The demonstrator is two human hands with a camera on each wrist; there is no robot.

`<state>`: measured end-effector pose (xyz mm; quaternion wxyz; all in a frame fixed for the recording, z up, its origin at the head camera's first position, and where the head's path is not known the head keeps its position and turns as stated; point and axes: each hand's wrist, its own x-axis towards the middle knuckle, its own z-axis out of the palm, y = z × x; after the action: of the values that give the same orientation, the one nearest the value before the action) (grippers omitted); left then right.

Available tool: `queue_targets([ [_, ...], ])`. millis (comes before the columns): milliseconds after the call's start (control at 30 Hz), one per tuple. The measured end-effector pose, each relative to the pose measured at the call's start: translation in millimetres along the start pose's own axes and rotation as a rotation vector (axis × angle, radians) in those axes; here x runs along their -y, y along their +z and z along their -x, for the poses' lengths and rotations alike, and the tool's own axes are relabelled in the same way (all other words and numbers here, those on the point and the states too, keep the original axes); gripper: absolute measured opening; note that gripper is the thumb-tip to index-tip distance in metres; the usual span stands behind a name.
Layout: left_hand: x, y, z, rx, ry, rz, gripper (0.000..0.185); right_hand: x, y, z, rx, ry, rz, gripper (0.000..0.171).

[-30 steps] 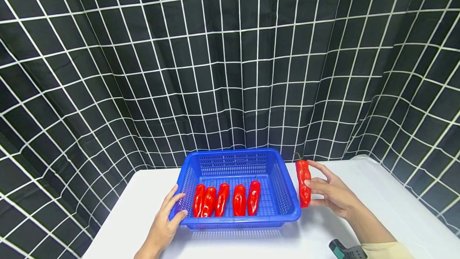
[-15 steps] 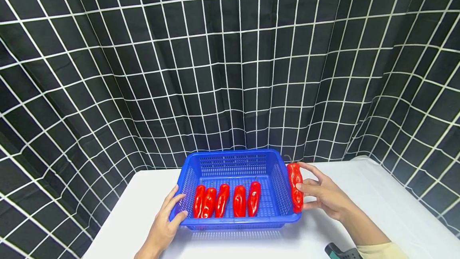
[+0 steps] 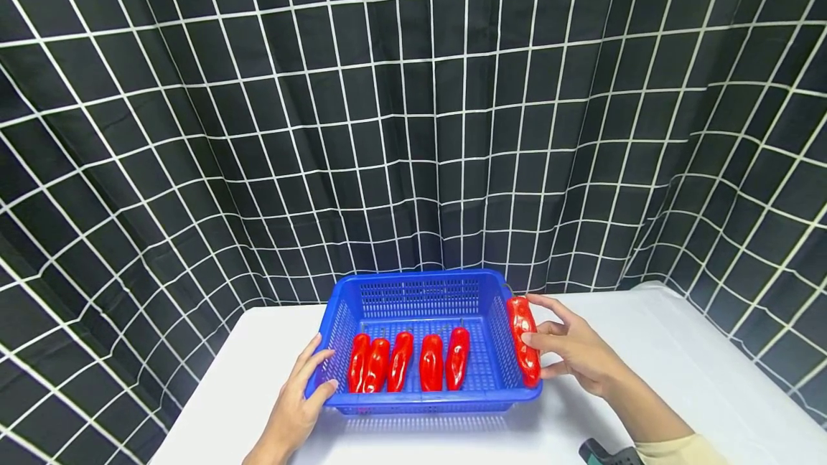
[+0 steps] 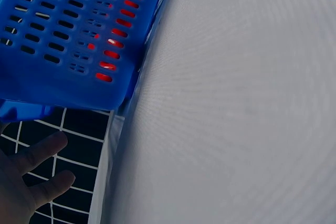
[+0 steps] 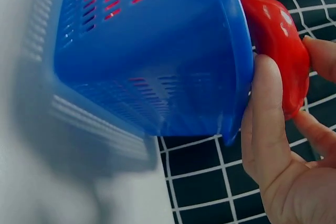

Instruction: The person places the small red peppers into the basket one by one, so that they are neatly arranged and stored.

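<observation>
A blue perforated plastic basket [image 3: 426, 400] stands on the table, with several glossy red peppers [image 3: 431, 361] side by side on its floor. Spread fairly straight, my left hand's fingers rest at the basket's left rim, thumb over the front corner; the left hand [image 3: 293, 404] has two fingers free of the basket in the left wrist view. My right hand [image 3: 575, 350] holds another long red pepper [image 3: 523, 343] between thumb and fingers, above the right rim. In the right wrist view that red pepper [image 5: 283, 45] is partly hidden behind the rim.
A white-covered table [image 3: 646, 350] extends to both sides of the basket. Behind and around it hangs a black curtain [image 3: 413, 128] with a white grid. A dark device [image 3: 607, 454] sits at the right wrist, near a pale sleeve [image 3: 678, 451].
My right hand has carried its red pepper leftward, from beside the basket to over the right rim, and the pepper now leans more. The left hand and basket have stayed in place.
</observation>
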<state>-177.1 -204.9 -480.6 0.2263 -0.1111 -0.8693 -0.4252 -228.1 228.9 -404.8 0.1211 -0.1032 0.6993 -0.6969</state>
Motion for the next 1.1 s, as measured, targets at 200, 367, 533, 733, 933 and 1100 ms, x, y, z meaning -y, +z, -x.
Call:
queue_targets([
  [200, 1.6, 0.3, 0.6, -0.002, 0.003, -0.008, 0.042, 5.6, 12.4, -2.3, -0.069, 0.012, 0.083, 0.077],
  [367, 2.9, 1.2, 1.0, -0.004, 0.011, 0.0, 0.042, 7.1, 21.8, -6.3, -0.111, 0.028, 0.124, 0.078],
  [533, 2.5, 1.5, 0.5, -0.01, 0.013, 0.0, 0.041, 6.6, 27.2, -8.2, -0.157, 0.034, 0.177, 0.077],
  [733, 1.6, 0.7, 0.5, -0.009, 0.009, 0.001, 0.042, 6.7, 32.2, -7.8, -0.196, 0.029, 0.233, 0.076],
  [933, 1.7, 0.6, 0.6, -0.014, 0.009, -0.012, 0.041, 7.6, 35.9, -7.6, -0.229, 0.023, 0.274, 0.073],
  [1100, 1.7, 0.5, 0.7, -0.009, 0.005, -0.002, 0.042, 6.4, 36.7, -6.1, -0.217, -0.012, 0.277, 0.073],
])
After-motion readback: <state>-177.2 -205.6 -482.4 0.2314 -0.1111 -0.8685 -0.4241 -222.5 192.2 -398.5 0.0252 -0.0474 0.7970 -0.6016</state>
